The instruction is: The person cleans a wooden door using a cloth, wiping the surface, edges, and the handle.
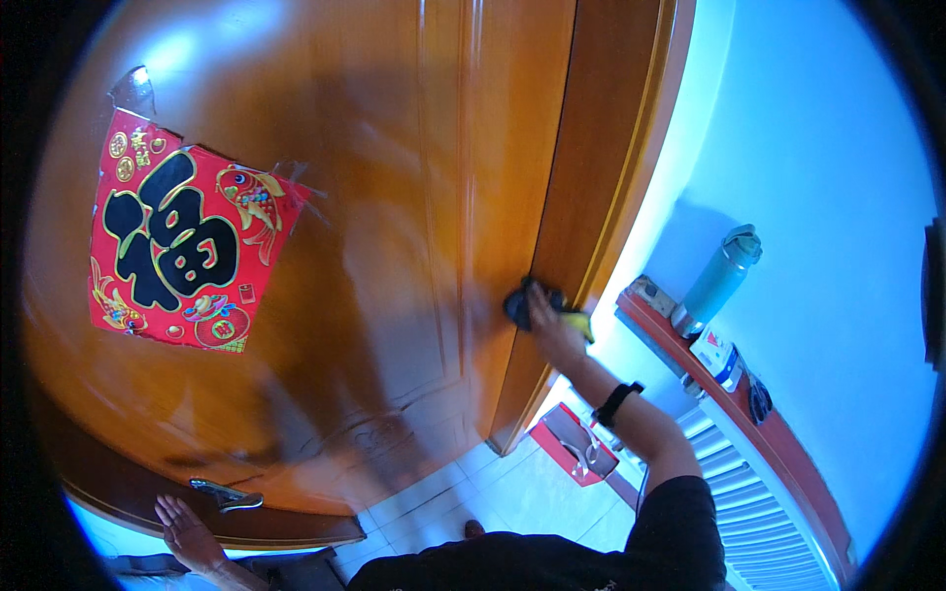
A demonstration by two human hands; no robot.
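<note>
A dark cloth (519,303) with a yellow part lies under my right hand (544,313), pressed to the wooden door frame (591,167) where it meets the brown door (394,197). My fingers are bent over the cloth, and a black band circles that wrist. At the lower left, my left hand (187,532) has its fingers stretched out and holds nothing. It is just below the metal door handle (229,495), apart from it; whether it touches the door's edge I cannot tell. A red paper decoration (177,236) with gold fish is taped to the door.
On the right, a red-brown ledge (680,345) along the blue-lit wall bears a teal bottle (719,281), a small white box (716,357) and a dark item. White slats (739,492) are under it. A red bag or box (574,443) stands on the tiled floor (434,507).
</note>
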